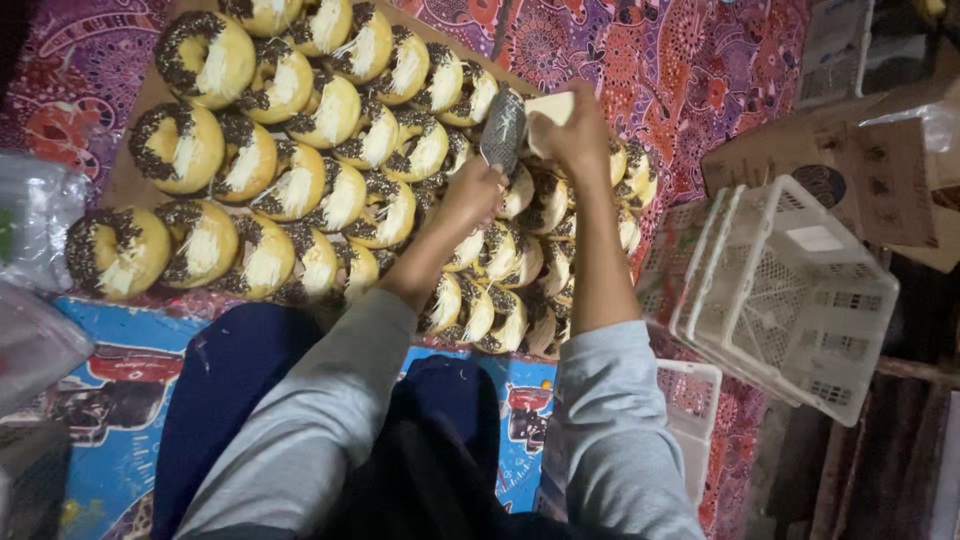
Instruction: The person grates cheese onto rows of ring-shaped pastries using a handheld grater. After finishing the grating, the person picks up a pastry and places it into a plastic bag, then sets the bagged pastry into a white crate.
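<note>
From the head view I look straight down at my two hands, both over the far right part of a spread of doughnuts. My left hand is wrapped around the lower end of a small metal grater, which stands tilted just above the doughnuts. My right hand is pinched on a pale block of cheese, its face pressed against the grater's upper part — the two are touching. Both hands are full, neither spread wide. Grey sleeves run down from my wrists toward the bottom edge.

The doughnuts lie in overlapping rows on a brown cardboard sheet, each topped with dark chocolate sprinkles and pale shreds. The cardboard rests on a patterned purple and red cloth.

To my right, a white plastic basket leans on its side — well apart from the grater. At the left edge there are clear plastic bags.
</note>
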